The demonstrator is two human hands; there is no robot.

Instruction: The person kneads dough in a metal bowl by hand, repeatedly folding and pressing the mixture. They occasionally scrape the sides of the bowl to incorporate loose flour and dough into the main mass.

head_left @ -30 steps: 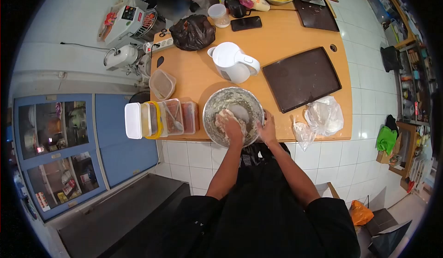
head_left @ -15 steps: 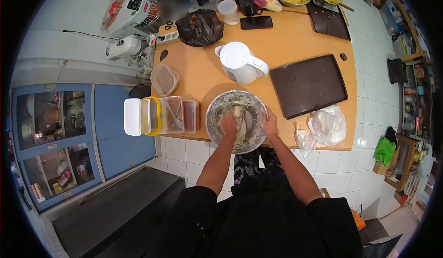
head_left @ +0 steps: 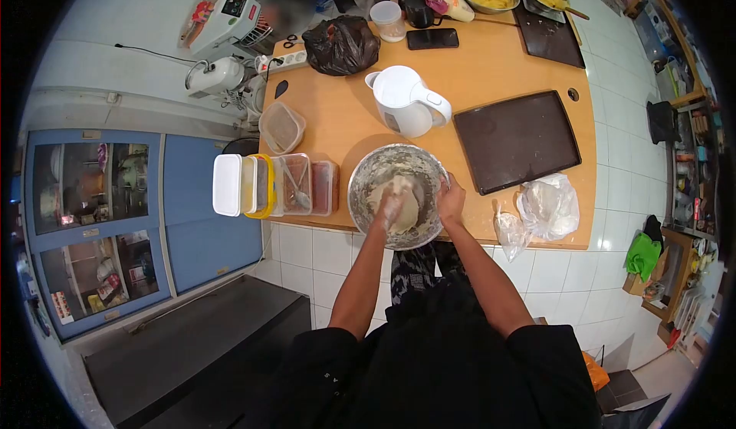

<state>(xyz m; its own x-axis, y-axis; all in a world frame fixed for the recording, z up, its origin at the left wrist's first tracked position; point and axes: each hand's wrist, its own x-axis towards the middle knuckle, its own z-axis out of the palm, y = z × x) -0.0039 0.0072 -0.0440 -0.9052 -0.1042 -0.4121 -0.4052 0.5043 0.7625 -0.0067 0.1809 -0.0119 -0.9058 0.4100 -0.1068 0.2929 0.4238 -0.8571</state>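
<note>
Your right hand (head_left: 451,201) clamped a round metal bowl (head_left: 359,174) at the wooden tabletop's (head_left: 337,107) near edge as your left hand (head_left: 390,207), closure unclear, touched pale dough (head_left: 406,213) inside, likely soft, sticky, best scooped from beneath.

I am in a kitchen: an electric kettle (head_left: 406,103), a stand mixer (head_left: 216,77) and baking trays (head_left: 519,141) identify it.

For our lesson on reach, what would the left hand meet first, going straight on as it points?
Likely the dough in the bowl; the left hand may be touching it, depth being unclear.
</note>
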